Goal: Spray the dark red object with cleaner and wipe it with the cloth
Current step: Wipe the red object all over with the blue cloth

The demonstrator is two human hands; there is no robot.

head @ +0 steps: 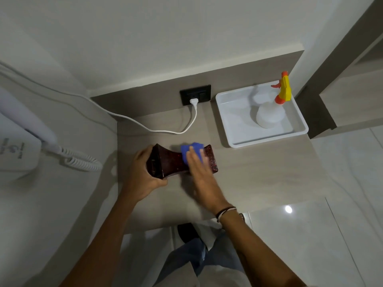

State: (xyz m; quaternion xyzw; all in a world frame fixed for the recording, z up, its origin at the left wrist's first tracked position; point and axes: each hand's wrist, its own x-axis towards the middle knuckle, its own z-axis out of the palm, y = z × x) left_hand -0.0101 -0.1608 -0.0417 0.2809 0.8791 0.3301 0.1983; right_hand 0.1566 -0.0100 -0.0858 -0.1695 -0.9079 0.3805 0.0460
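A dark red, flared object point(172, 163) lies on its side on the beige table point(259, 172). My left hand point(145, 175) grips its wide left end and holds it off the surface. My right hand point(199, 168) lies flat on the object's middle, pressing a blue cloth point(191, 149) against it. The cloth pokes out above my fingers. A white spray bottle point(269, 114) with a yellow and orange trigger head stands upright in a white tray point(234, 121) at the back right, apart from both hands.
A black wall socket point(195, 95) holds a white plug whose cable point(155, 130) trails across the table's back left. A white wall phone point(18, 150) with a coiled cord hangs at the left. Tiled floor lies to the right, and my legs show below the table edge.
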